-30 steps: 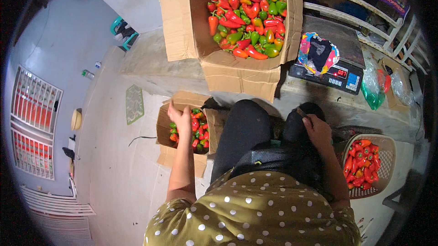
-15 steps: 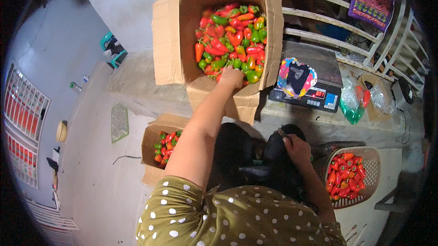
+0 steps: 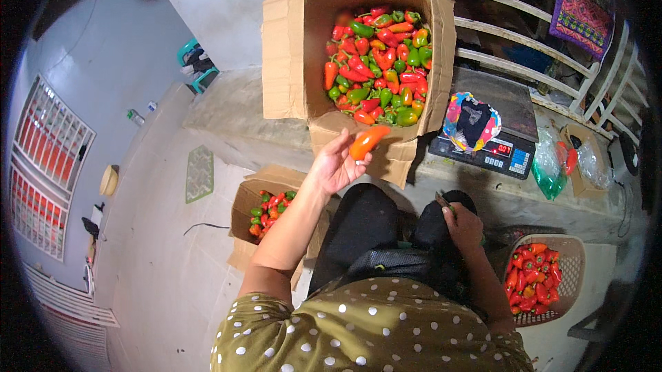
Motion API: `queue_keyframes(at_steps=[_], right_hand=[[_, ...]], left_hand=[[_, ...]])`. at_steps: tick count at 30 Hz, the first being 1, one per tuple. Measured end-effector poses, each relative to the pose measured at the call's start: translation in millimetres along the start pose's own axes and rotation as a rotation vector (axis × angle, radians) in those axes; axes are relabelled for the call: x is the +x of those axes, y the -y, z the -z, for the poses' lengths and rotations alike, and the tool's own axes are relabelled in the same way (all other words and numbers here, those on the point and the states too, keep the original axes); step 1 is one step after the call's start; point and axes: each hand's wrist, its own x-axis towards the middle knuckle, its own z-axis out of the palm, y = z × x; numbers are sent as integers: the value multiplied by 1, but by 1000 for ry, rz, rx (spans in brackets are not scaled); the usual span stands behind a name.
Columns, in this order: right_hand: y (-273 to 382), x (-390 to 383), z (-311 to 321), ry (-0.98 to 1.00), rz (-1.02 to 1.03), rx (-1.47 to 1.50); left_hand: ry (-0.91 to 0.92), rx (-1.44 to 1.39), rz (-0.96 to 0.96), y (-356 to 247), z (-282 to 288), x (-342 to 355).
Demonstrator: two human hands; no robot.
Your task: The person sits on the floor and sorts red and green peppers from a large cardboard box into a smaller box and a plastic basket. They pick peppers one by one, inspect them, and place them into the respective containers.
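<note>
My left hand [image 3: 339,165] holds an orange pepper [image 3: 368,143] just in front of the large cardboard box [image 3: 283,55], fingers closed round its lower end. Inside that box lie many red, green and orange peppers [image 3: 386,62]. Resting by my right knee, my right hand [image 3: 463,224] is closed on what looks like a small knife [image 3: 442,199], its short blade pointing up and away from me. Most of the handle is hidden in the fist.
A smaller box [image 3: 243,213] with peppers stands on the floor at left. At right is a plastic basket [image 3: 571,268] of red peppers. On the ledge sit a digital scale [image 3: 507,155] bearing a colourful cloth item [image 3: 472,122], and plastic bags [image 3: 549,165]. White railings [image 3: 496,31] rise behind.
My left hand has come back out of the large box toward me, bringing an orange pepper. My right hand keeps its hold by the knee. The whole view has shifted slightly.
</note>
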Motion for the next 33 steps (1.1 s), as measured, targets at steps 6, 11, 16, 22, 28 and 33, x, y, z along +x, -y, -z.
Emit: queue_keyframes(at_steps=[6,11,16,22,28,33], right_hand=[[-5,-2,6,36,-42,1],[13,4,17,97,1,221],[64,15,22,101,285,433],[112,9,52,338,330,387],[109,8,45,333,330,387],[106,7,46,384,286,395]], left_hand=[[-233,692,-512,26,-7,-29],[107,34,-386,36,-7,-40],[247,-245,-110,78,-10,-47],[-213,906,-257,105,-22,-45],[-184,1573,-618,107,-24,-44],[-156,1757,-700,100,-36,-44]])
